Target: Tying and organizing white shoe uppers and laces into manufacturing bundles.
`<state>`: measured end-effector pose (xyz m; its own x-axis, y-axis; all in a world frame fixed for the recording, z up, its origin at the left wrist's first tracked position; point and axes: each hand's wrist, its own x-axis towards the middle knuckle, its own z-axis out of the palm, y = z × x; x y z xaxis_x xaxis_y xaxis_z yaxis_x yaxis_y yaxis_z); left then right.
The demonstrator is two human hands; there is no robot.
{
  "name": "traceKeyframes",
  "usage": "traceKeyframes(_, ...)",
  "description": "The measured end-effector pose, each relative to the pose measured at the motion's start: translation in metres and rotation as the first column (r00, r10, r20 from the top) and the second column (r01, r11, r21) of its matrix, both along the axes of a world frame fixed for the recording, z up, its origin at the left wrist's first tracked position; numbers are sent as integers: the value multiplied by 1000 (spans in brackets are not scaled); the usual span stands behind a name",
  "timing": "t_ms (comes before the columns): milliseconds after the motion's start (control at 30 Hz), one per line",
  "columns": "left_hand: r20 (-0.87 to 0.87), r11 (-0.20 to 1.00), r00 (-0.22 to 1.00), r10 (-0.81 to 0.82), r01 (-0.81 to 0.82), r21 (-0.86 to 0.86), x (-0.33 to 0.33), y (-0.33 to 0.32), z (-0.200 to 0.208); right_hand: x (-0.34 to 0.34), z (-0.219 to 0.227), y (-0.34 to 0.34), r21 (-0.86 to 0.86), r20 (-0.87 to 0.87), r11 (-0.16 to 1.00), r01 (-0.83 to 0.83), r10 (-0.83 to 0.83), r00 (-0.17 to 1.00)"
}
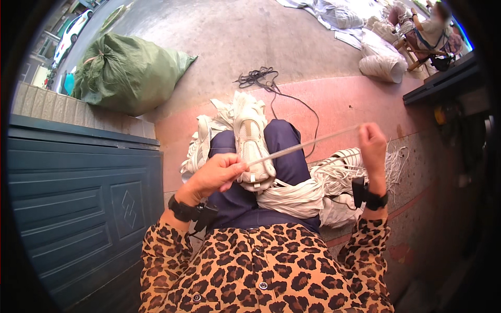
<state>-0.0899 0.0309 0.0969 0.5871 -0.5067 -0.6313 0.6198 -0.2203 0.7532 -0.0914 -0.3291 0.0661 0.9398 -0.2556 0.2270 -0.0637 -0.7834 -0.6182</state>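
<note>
A pale, flat shoelace (308,143) is pulled straight between my two hands, slanting up to the right. My left hand (215,175) pinches its near end beside the shoe. Over to the right, my right hand (371,143) is raised and closed around the other end. Between my knees rests a cream sneaker upper (251,138), its heel toward me; the lace passes over it. A thick bundle of off-white laces (292,198) lies across my right thigh. Whether the stretched lace is threaded into the sneaker, I cannot tell.
More pale shoes (195,148) lie left of my knees. A black cord (261,78) trails over the floor ahead. At the far left stands a stuffed green sack (130,75) behind a blue panelled door (88,203). A seated person (433,34) and white sacks (381,57) are far right.
</note>
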Motion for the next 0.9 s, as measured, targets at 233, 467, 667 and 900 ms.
traceKeyframes(233,351,976,926,-141,70,208,-23,-18,-56,-28,-39,110,394,36,771,-500,531,847)
traceKeyframes(467,-198,949,936,292,-309,-61,-16,-25,-42,-24,-47,177,753,-109,508,-419,724,681)
traceKeyframes(667,421,924,861,284,-364,121,-21,-12,-56,-4,-64,171,690,-155,617,-378,637,755)
traceKeyframes(900,675,651,-3,-738,-264,711,-40,-19,-70,29,-71,168,555,-171,761,-336,500,849)
